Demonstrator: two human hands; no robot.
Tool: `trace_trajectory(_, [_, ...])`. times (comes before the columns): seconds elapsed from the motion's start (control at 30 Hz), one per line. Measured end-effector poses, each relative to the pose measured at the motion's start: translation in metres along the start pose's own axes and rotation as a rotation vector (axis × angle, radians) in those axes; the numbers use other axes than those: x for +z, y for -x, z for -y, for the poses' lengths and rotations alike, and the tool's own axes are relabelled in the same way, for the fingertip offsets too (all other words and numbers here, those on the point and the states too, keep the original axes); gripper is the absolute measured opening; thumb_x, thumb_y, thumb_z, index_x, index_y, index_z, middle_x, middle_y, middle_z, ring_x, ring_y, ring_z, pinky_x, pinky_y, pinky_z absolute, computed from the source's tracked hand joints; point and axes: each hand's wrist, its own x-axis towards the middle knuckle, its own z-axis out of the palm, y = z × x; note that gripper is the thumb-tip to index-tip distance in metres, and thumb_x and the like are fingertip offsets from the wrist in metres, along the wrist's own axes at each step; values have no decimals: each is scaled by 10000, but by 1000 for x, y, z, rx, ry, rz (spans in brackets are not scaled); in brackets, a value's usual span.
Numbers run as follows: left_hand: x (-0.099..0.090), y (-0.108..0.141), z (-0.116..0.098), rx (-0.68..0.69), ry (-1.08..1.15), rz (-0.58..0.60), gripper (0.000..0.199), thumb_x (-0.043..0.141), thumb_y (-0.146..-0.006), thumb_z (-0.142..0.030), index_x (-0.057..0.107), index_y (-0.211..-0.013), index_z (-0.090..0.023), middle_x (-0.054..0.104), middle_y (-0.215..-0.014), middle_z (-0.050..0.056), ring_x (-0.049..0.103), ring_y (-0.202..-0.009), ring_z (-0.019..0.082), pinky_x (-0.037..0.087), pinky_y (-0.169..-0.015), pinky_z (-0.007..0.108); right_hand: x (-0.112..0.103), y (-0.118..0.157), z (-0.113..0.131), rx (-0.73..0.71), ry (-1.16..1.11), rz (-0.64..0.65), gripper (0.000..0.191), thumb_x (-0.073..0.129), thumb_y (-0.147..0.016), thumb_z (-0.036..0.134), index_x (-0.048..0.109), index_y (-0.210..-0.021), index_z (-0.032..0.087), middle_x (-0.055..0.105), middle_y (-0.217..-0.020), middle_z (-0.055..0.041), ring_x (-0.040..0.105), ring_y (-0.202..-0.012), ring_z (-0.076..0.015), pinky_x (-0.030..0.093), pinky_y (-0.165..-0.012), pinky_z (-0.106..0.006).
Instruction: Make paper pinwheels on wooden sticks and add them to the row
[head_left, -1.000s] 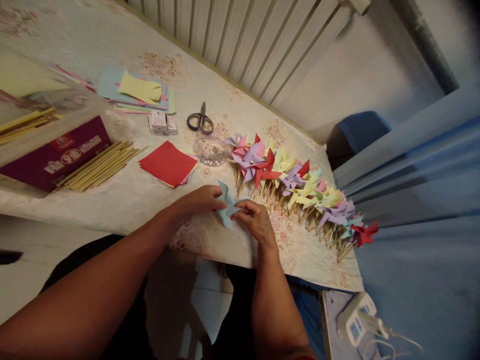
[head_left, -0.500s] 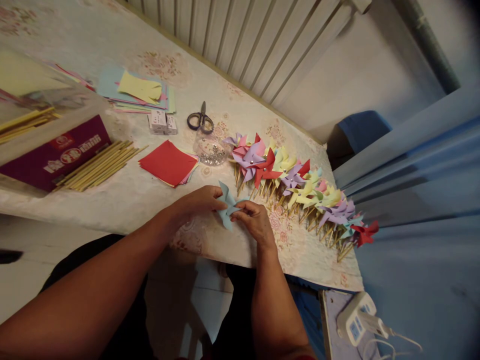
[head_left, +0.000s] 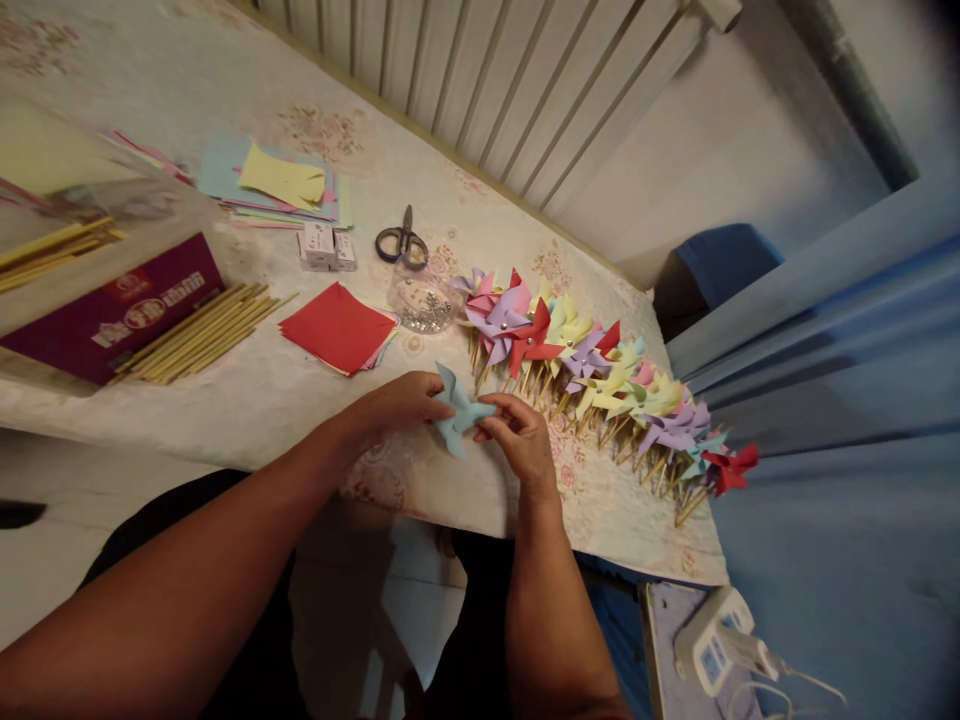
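A light blue paper pinwheel [head_left: 459, 415] is held between my two hands above the near edge of the table. My left hand [head_left: 412, 398] grips its left side, the thumb on top and the other fingers mostly hidden. On the other side, my right hand [head_left: 519, 435] pinches the tip of the right blade between thumb and fingers. No stick shows on this pinwheel. Beyond my hands are a stack of square paper sheets [head_left: 337, 328] with red on top and a clear dish of small metal pins [head_left: 426, 307].
Finished pinwheels [head_left: 585, 355] on sticks lie in a row at right. Scissors [head_left: 403, 240], small boxes [head_left: 326, 247] and coloured paper [head_left: 281, 178] are farther back. Wooden sticks [head_left: 206, 335] lie by a clear box with a purple label [head_left: 112, 310] at left. A power strip [head_left: 716, 640] sits lower right.
My right hand has shifted slightly right, from near the pinwheel's centre out to the right blade's tip. My left hand keeps its hold in nearly the same place.
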Motion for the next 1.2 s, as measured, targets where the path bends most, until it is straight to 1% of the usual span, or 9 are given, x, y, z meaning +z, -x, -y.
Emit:
trace_trajectory(0.1, [0, -1, 1, -15, 29, 34, 166, 650, -592, -290, 635, -708, -171, 620, -706, 2, 533, -634, 153, 372, -614, 258, -3, -1, -2, -94, -52, -144, 210, 739, -757, 324, 734, -947, 234, 659, -635, 46, 621, -522, -129, 498, -551, -261])
trace_trajectory(0.2, [0, -1, 1, -12, 49, 1, 166, 658, -589, -288, 642, -708, -173, 628, -707, 11, 535, -634, 158, 351, -604, 258, -4, -3, -6, -146, -24, -285, 175, 713, -781, 322, 722, -920, 216, 644, -632, 41, 593, -527, -119, 483, -545, -254])
trace_trajectory(0.33, [2, -2, 2, 1, 93, -48, 176, 663, -593, -276, 680, -728, -164, 662, -732, 31, 555, -647, 170, 366, -605, 255, -3, -6, -10, -154, -8, -455, 152, 685, -788, 317, 696, -878, 196, 611, -636, 47, 552, -527, -104, 448, -536, -243])
trace_trajectory(0.4, [3, -2, 2, 22, 114, -90, 187, 668, -591, -270, 694, -740, -161, 674, -744, 31, 566, -661, 174, 377, -608, 250, -3, -7, -11, -145, -12, -504, 145, 674, -790, 324, 680, -847, 191, 599, -640, 49, 526, -515, -95, 424, -524, -236])
trace_trajectory(0.57, [9, 1, -3, 63, 166, -180, 168, 670, -585, -256, 705, -717, -158, 686, -750, 12, 559, -675, 164, 382, -617, 235, 4, -8, -13, -106, -34, -467, 161, 681, -776, 343, 666, -817, 188, 584, -608, 54, 521, -515, -100, 424, -527, -238])
trace_trajectory(0.77, [13, 5, -9, 72, 233, -158, 156, 684, -578, -241, 713, -707, -158, 688, -739, 14, 568, -692, 170, 395, -628, 234, 13, -12, -18, -72, -155, -394, 283, 710, -770, 373, 677, -986, 192, 698, -793, -10, 625, -656, -139, 489, -585, -263])
trace_trajectory(0.87, [12, 3, -6, 92, 251, -166, 143, 694, -587, -231, 715, -710, -161, 694, -757, 19, 564, -683, 165, 390, -611, 231, 13, -12, -20, -69, -200, -344, 288, 711, -777, 372, 676, -999, 192, 709, -804, -17, 640, -677, -144, 495, -598, -266])
trace_trajectory(1.07, [8, -1, 0, 82, 388, -250, 154, 716, -626, -225, 715, -765, -160, 673, -731, 9, 543, -629, 133, 391, -598, 224, 13, -11, -22, -40, -197, -384, 283, 710, -780, 390, 674, -970, 183, 710, -786, -14, 612, -619, -125, 484, -598, -267])
trace_trajectory(1.2, [8, -2, -3, 24, 506, -349, 128, 728, -634, -211, 654, -727, -165, 633, -674, -3, 519, -578, 117, 376, -549, 219, 15, -8, -19, -94, -160, -394, 252, 710, -799, 372, 680, -974, 192, 706, -804, -12, 625, -648, -129, 499, -610, -269])
